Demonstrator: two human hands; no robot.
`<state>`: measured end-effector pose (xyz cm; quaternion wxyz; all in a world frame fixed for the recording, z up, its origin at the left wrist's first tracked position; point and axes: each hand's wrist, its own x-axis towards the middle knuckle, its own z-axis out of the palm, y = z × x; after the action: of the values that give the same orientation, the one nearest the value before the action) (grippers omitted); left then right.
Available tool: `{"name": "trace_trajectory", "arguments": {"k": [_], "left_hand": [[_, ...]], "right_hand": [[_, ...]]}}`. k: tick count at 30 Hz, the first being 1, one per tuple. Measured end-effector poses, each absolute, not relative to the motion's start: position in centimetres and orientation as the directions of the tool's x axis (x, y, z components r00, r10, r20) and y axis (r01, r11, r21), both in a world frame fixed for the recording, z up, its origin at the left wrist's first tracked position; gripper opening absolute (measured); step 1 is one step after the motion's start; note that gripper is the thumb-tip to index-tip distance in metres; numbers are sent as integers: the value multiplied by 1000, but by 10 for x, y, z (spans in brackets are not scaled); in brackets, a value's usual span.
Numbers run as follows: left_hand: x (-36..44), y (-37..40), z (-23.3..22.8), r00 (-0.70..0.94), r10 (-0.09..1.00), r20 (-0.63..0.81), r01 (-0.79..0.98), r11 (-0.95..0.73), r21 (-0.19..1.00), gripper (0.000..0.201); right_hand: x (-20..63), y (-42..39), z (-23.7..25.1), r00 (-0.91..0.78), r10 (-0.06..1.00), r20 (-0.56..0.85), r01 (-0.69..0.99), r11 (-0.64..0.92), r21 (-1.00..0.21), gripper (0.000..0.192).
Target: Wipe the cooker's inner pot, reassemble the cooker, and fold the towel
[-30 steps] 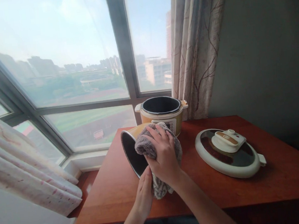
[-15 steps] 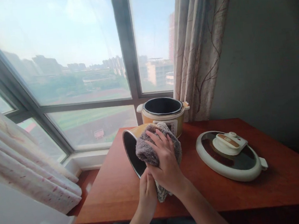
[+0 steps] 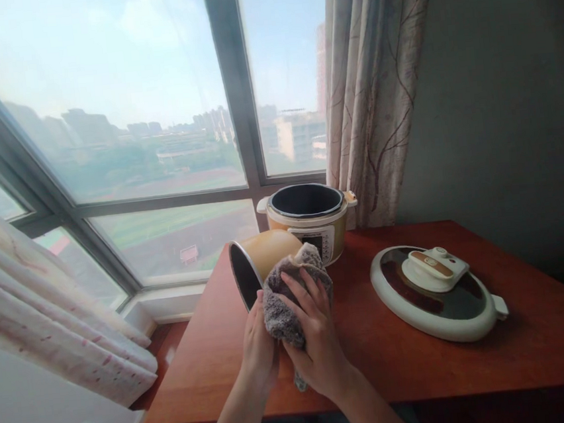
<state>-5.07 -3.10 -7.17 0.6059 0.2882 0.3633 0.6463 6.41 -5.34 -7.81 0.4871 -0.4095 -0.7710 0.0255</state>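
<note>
1. The inner pot (image 3: pixel 261 261), yellow outside and dark inside, lies tipped on its side just left of the frame's centre, its mouth turned to the lower left, resting at the left part of the red-brown bench (image 3: pixel 476 359).
2. The right hand (image 3: pixel 313 331) has its grip closed around a bunched grey cloth (image 3: pixel 290 297), fingers spread over the cloth's front, pressing it against the pot's lower wall.
3. The left hand (image 3: pixel 256 347) is curled at the pot's lower rim, touching the cloth's left edge; its grip is partly hidden, and whether it actually clasps the rim cannot be told.
4. Against the earlier frames, the cloth and right hand sit lower: a second ago they covered the pot's upper wall, and now that yellow wall shows bare above them.
5. The left hand, which was below the cloth's hanging tail, is now higher and to the left, beside the pot's mouth.
6. Less cloth dangles below the right hand than before.
7. The pot has stayed tipped the same way, in nearly the same spot.
8. The cooker base (image 3: pixel 309 222) stands upright and open just behind the pot, at the window (image 3: pixel 128 120), unchanged.
9. The round lid (image 3: pixel 437 293) lies flat on the bench at the right of the frame, well apart from both hands, where it lay earlier.
10. A patterned curtain (image 3: pixel 375 89) hangs at the upper right behind the cooker base.
</note>
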Motion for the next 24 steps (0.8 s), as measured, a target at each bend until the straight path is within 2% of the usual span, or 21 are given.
{"name": "trace_trajectory", "arguments": {"k": [6,11,14,19,24], "left_hand": [[-57,-14,-47,66,986,-152,-661,157,734,57],[-57,-17,-49,122,981,-154,-637,196,746,59],[-57,-25,-58,43,989,-140,-591,138,795,55],[-54,-37,-74,-63,996,-57,-521,16,853,51],[-57,-43,-95,-89,994,-56,-456,9,890,49]], "right_hand": [[50,-64,-124,-150,663,734,607,648,-461,58],[40,-60,-137,-44,638,769,615,623,-482,60],[42,-53,-125,-4,610,793,606,632,-483,58],[55,-33,-87,-41,566,823,630,655,-418,59],[70,4,-42,-47,591,806,648,632,-425,54]]}}
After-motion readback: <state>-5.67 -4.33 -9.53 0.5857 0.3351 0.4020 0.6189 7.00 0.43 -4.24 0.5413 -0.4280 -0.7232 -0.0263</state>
